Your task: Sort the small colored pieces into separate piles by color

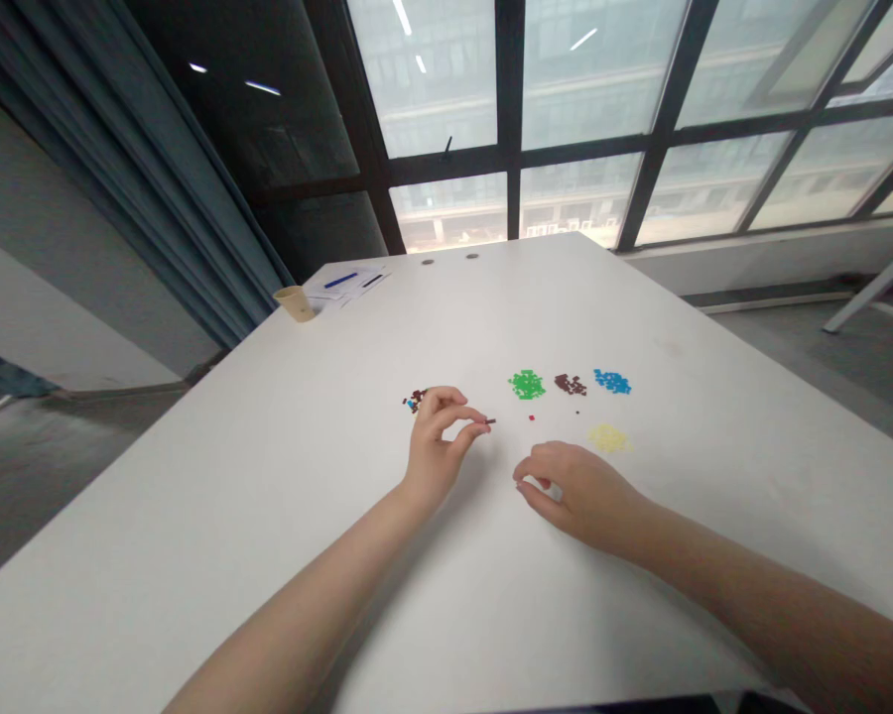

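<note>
My left hand (pixel 439 436) pinches a small dark brown piece (pixel 490 421) between thumb and forefinger, raised above the white table (pixel 305 516). Part of a mixed pile of small pieces (pixel 415 400), brown and blue among them, shows behind that hand. My right hand (pixel 576 491) is low over the table, thumb and forefinger nearly together; whatever they may hold is too small to see. Beyond it lie piles of green pieces (pixel 527 384), dark brown pieces (pixel 570 384) and blue pieces (pixel 612 382). Pale yellow pieces (pixel 608 437) are spread just past its knuckles.
One red piece (pixel 531 417) and one tiny dark piece (pixel 577 413) lie apart from the piles. At the far left edge stand a tan paper cup (pixel 296 303) and papers (pixel 349 290) with a blue pen (pixel 340 280). Windows (pixel 580 79) rise behind the table.
</note>
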